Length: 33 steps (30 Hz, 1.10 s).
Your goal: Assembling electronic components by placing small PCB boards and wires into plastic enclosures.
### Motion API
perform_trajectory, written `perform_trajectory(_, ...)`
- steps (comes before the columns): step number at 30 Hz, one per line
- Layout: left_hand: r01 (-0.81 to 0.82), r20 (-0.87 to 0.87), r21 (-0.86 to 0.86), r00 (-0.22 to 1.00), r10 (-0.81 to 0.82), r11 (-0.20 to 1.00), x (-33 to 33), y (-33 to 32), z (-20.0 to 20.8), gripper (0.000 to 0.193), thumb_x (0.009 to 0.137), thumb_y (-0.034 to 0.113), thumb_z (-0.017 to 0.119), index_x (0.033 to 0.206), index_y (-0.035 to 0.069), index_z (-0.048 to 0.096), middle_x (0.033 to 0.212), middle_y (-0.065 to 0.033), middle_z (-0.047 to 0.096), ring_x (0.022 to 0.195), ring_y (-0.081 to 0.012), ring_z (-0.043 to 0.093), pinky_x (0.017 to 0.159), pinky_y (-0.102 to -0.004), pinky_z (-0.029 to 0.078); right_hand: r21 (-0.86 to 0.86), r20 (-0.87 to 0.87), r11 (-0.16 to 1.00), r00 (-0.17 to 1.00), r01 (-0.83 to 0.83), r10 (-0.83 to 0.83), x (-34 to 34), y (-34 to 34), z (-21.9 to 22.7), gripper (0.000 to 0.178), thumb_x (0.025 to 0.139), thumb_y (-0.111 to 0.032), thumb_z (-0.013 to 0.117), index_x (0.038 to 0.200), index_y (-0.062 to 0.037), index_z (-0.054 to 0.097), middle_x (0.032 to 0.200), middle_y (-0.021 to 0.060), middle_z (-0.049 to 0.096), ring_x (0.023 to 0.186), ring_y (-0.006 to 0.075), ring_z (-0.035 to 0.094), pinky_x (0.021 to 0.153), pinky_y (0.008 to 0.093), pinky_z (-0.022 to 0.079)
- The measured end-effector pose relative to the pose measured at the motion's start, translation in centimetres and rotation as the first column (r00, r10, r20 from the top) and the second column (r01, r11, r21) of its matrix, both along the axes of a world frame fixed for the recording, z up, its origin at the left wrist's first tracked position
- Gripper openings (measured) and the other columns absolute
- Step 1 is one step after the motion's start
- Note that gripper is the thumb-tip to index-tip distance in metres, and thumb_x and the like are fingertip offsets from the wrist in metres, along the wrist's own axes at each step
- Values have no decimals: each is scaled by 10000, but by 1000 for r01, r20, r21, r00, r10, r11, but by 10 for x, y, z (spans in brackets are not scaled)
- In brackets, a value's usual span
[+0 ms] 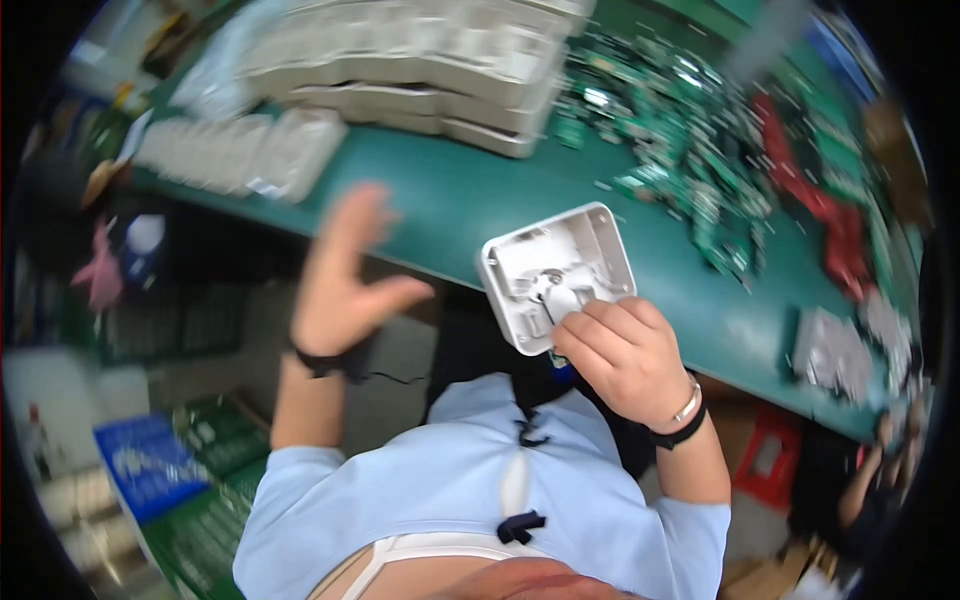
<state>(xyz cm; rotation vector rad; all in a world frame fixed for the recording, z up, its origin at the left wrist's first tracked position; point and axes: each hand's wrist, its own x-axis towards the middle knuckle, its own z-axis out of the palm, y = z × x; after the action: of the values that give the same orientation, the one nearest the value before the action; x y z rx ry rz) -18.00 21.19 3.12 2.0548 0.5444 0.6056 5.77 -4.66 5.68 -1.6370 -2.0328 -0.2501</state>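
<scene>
We have our right hand clamped on the near side of the case, cavity facing us, by the near edge of the bench. Our left hand, blurred, is apart, left of the case, thumb and fingers spread. Boards lie piled beyond.

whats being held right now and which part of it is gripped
The right hand holds an open white housing by its near wall, fingers over the rim. The left hand is open and empty.
</scene>
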Motion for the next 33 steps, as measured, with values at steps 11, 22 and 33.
perform_trajectory(11,-98,-140,929,799,584,357,-85,170,-27,473,972,287,791,1368,59,671,1542,-181,583,1360,-396,598,1143,-529,439,-32,182,723,716,690,-674,86,-201,4,241,797,-24,752,1029,-88,767,1070,51,787,846,254,727,731,384,541)
perform_trajectory(22,-38,-164,943,811,561,331,-94,158,-38,264,1025,262,725,1210,76,756,1496,-84,653,1285,-313,671,1075,-545,481,-69,195,670,668,739,-718,109,-238,-12,190,873,-43,754,1056,-93,763,1065,37,785,807,279,732,714,383,548)
perform_trajectory(33,-98,-6,862,979,204,497,-82,15,-17,245,886,-8,835,1120,-14,763,1458,-171,641,1279,-444,651,1114,-537,499,-61,344,530,516,846,-784,144,-296,-14,168,941,-83,711,1097,-116,764,1144,55,793,882,316,751,753,407,583)
